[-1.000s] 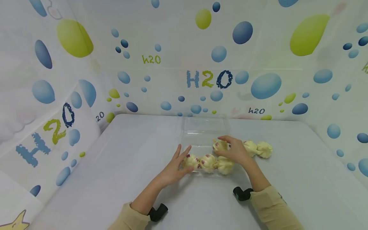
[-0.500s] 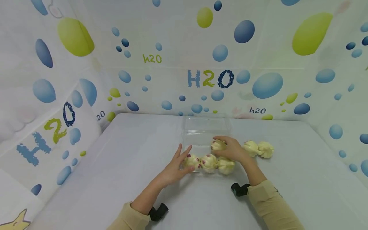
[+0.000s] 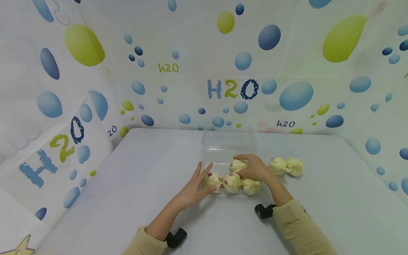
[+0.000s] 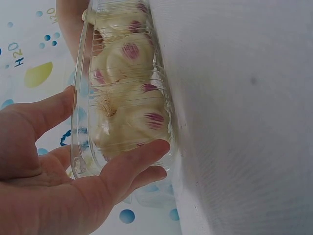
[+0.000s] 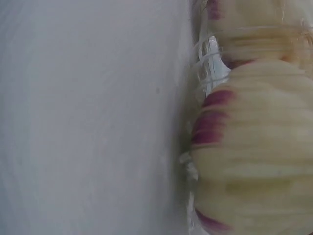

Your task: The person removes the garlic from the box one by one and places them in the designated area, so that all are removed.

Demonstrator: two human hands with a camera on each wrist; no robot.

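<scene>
A clear plastic clamshell box [image 3: 218,154] lies with its lid folded back. Several pale garlic bulbs with purple streaks fill its front row, among them a bulb [image 3: 232,181] in the middle. At the box's left end, my left hand [image 3: 192,189] has its fingers spread; the left wrist view shows fingertips [image 4: 159,148] at the ridged wall. My right hand [image 3: 254,169] holds another garlic bulb [image 3: 238,165] behind the front row, partly covering it. The right wrist view shows a close garlic bulb [image 5: 259,147] through clear plastic, without the hand.
Two more garlic bulbs [image 3: 287,166] lie on the white tabletop [image 3: 153,163] to the right of the box. A black device [image 3: 176,238] is at the left wrist and a similar one [image 3: 264,211] at the right. Patterned sheets hang behind and beside the table.
My right hand has moved left with its garlic bulb, further in over the box behind the front row. The left hand stays at the box's left end.
</scene>
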